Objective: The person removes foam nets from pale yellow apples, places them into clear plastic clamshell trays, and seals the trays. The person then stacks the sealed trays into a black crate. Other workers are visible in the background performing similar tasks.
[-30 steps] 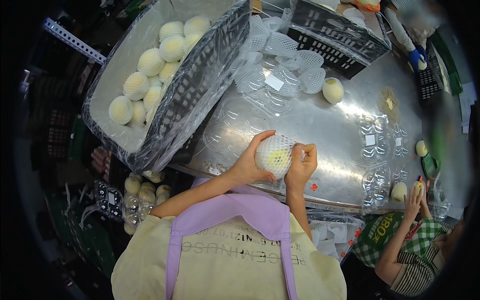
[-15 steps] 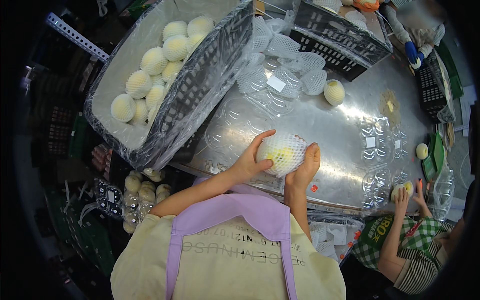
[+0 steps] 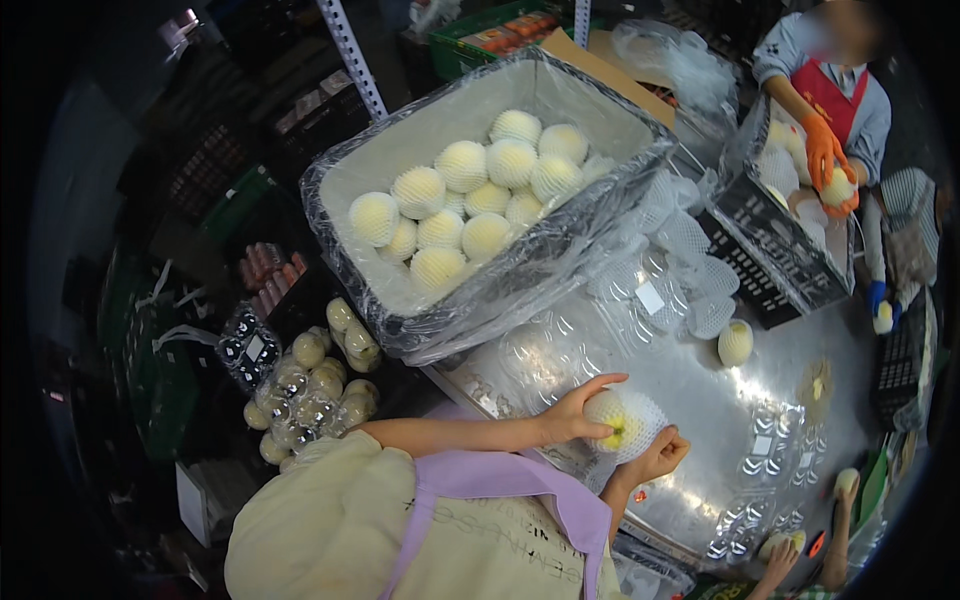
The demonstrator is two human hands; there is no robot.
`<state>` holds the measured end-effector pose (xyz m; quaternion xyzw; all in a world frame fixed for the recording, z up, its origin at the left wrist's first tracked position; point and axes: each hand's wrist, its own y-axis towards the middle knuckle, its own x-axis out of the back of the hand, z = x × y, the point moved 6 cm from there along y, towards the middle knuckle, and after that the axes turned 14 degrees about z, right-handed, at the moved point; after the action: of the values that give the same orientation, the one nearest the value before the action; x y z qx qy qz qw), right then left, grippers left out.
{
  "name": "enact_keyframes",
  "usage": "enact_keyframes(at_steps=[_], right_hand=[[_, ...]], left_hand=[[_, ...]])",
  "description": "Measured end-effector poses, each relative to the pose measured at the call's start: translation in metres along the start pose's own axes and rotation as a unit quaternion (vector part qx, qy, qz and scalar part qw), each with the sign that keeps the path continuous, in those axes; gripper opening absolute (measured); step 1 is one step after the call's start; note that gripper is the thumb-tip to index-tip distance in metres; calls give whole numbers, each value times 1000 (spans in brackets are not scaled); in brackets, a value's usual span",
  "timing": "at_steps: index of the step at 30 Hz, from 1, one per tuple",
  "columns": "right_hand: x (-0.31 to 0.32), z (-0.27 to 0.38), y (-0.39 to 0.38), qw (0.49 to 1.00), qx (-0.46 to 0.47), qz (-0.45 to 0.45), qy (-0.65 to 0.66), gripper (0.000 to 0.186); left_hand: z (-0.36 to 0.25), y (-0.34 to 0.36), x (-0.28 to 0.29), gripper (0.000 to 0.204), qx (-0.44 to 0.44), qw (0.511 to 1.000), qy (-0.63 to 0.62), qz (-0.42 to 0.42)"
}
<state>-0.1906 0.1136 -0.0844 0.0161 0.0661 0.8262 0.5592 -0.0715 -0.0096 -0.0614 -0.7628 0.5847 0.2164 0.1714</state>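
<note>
Between my hands, just over the metal table's near edge, is a round pale-yellow fruit point(image 3: 617, 425) in a white foam net sleeve point(image 3: 642, 412). My left hand point(image 3: 583, 415) cups its left side, thumb on the bare yellow patch and index finger stretched over the top. My right hand point(image 3: 655, 456) has its fingers curled in at the sleeve's right edge; what the fingertips pinch is partly hidden. Beyond them stands a big plastic-lined crate point(image 3: 430, 330) with several netted fruits point(image 3: 462, 166). A clear plastic tray point(image 3: 555, 350) lies on the table near my left hand.
Empty foam nets point(image 3: 712, 290) and one netted fruit point(image 3: 735, 342) sit further back on the metal table point(image 3: 690, 385). A black crate point(image 3: 780, 255) stands beyond, where a co-worker in orange gloves point(image 3: 825, 155) handles a fruit. Bagged fruits point(image 3: 310, 390) are at my left; another person's hands point(image 3: 780, 565) show lower right.
My view has swung left, so the lined crate and co-worker show more fully. The fruit has turned in my hands, and my right fingers have curled in at the sleeve's edge.
</note>
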Motion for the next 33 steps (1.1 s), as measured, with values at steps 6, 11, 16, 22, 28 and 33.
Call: enact_keyframes(at_steps=[6, 11, 16, 22, 28, 33], right_hand=[[24, -2, 24, 995, 33, -11, -92, 21], [72, -38, 49, 986, 25, -105, -130, 25], [99, -56, 51, 975, -67, -40, -209, 26], [79, -39, 33, 894, 15, 74, -441, 20], [6, 55, 9, 929, 104, 273, -228, 46], [-53, 75, -26, 818, 111, 500, -262, 66]], left_hand=[[17, -3, 4, 79, 22, 1000, 9, 17], [28, -3, -8, 78, 92, 988, -51, 118], [23, -6, -7, 66, 118, 982, -55, 134], [34, -6, 5, 57, 158, 981, -110, 35], [46, -4, 16, 58, 131, 991, 9, -10], [46, -7, 18, 57, 145, 988, 28, -47]])
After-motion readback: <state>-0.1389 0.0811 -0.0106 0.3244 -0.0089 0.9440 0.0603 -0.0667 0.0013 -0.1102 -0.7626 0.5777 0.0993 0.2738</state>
